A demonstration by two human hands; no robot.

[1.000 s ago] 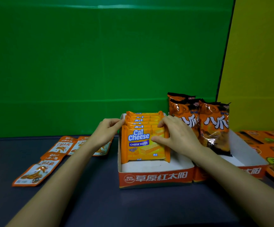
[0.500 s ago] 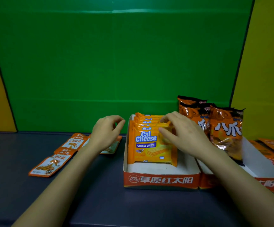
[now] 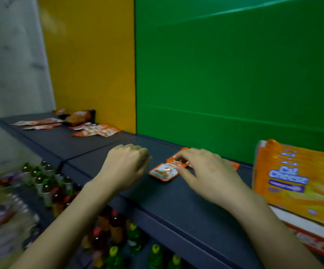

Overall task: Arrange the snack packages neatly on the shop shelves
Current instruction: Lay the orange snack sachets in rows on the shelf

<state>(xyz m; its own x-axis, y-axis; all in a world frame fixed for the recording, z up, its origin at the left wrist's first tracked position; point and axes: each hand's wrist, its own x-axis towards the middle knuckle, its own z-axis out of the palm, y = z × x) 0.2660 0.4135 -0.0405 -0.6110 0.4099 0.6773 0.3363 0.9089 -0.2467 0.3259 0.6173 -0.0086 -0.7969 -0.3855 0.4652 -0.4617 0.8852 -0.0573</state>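
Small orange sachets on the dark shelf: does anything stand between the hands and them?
Nothing visible does. The right hand is directly over the small flat orange sachets. The left hand is just left of them, with only bare dark grey shelf between.

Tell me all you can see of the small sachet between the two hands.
The sachet is a small flat pouch, orange-edged with a white panel and orange-brown picture, glossy like plastic film; print blurred. It lies flat and skewed on the dark shelf, its far corner meeting a second sachet. The right hand hovers beside it; contact unclear.
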